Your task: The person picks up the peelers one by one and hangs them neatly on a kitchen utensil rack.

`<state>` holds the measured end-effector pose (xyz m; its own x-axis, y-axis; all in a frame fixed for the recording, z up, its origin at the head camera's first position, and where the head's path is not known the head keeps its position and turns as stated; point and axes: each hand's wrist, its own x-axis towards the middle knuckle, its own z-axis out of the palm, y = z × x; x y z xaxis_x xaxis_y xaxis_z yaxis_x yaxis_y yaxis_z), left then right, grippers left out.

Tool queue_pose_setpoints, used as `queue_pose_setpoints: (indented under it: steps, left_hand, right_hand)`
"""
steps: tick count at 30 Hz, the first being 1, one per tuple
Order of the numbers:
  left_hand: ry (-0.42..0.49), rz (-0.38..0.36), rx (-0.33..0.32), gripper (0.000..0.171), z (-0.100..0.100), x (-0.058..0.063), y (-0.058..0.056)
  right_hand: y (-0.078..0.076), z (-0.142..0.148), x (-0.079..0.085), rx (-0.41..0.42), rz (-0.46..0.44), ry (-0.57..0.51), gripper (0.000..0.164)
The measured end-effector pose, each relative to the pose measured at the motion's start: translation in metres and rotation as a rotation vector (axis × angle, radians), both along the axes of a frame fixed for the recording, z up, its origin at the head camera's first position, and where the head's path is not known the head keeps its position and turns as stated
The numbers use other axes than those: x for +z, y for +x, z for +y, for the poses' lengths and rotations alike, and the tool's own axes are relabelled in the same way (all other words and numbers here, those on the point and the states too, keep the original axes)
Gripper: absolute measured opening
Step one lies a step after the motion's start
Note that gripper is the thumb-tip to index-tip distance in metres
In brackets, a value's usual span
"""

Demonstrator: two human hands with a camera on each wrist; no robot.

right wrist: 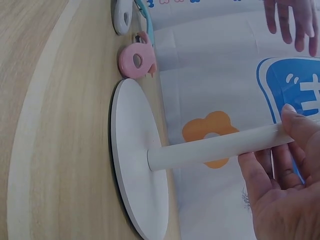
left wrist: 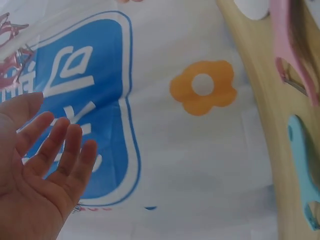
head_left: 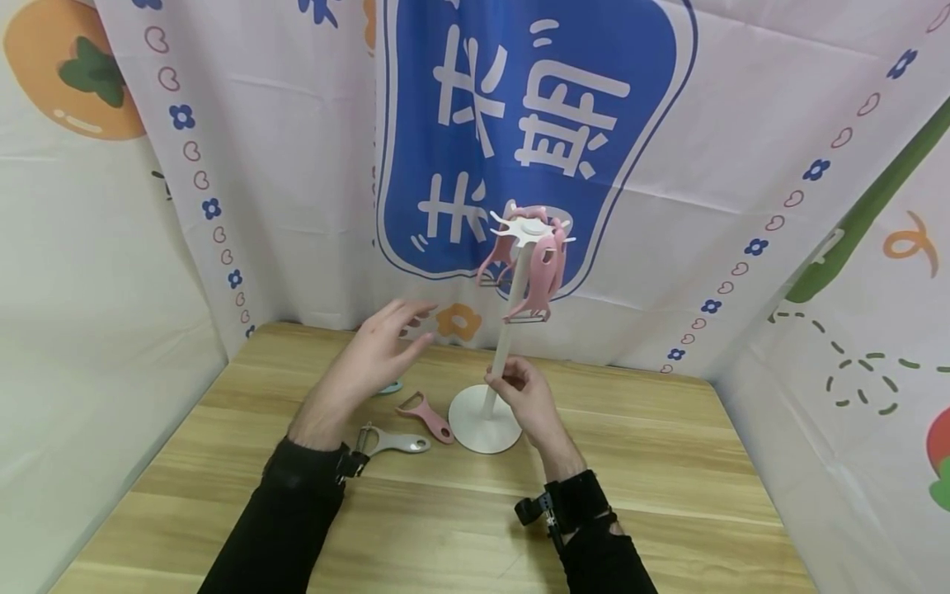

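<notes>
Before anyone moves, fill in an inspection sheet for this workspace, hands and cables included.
Surface: light wood-grain table.
Job's things: white round-based stand on the table, at least two pink peelers hanging from its pronged top; a loose pink peeler, light-grey peeler and light-blue peeler lie left of its base.
Clutter: nothing seen.
Hands: left hand raised, holding nothing; right hand grips the stand's pole.
Cables: nothing seen.
Surroundings: white printed cloth behind, its blue panel bearing white characters.
</notes>
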<state>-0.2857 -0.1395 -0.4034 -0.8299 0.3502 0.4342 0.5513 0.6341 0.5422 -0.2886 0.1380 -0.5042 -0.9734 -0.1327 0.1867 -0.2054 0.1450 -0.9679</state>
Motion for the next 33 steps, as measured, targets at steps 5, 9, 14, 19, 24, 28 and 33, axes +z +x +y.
queue_pose_setpoints:
  steps: [5,9,14,19,24,28,33]
  left_hand:
    - [-0.055,0.004,0.024,0.049,-0.009,-0.011,-0.001]
    - [-0.112,-0.022,0.051,0.048,-0.015,-0.020,-0.001]
    - [-0.157,-0.042,0.062,0.047,-0.021,-0.030,-0.003]
    - [-0.170,-0.045,0.045,0.046,-0.026,-0.040,-0.006]
    - [-0.180,-0.057,0.039,0.045,-0.033,-0.046,-0.007]
    - [-0.216,-0.089,0.057,0.045,-0.038,-0.052,-0.007]
    - [-0.259,-0.149,0.077,0.043,-0.044,-0.061,-0.007]
  right_hand:
    - [0.000,0.000,0.000,0.000,0.000,0.010,0.028]
    - [0.001,0.000,0.000,-0.001,0.000,0.006,0.028]
    - [0.002,-0.001,0.000,-0.006,-0.003,-0.011,0.026]
    - [0.004,-0.002,0.002,-0.010,-0.008,-0.037,0.026]
    - [0.006,-0.004,0.005,-0.007,-0.011,-0.040,0.029]
    - [0.007,-0.005,0.007,-0.006,-0.011,-0.018,0.033]
    - [0.009,-0.005,0.010,0.008,-0.023,-0.012,0.035]
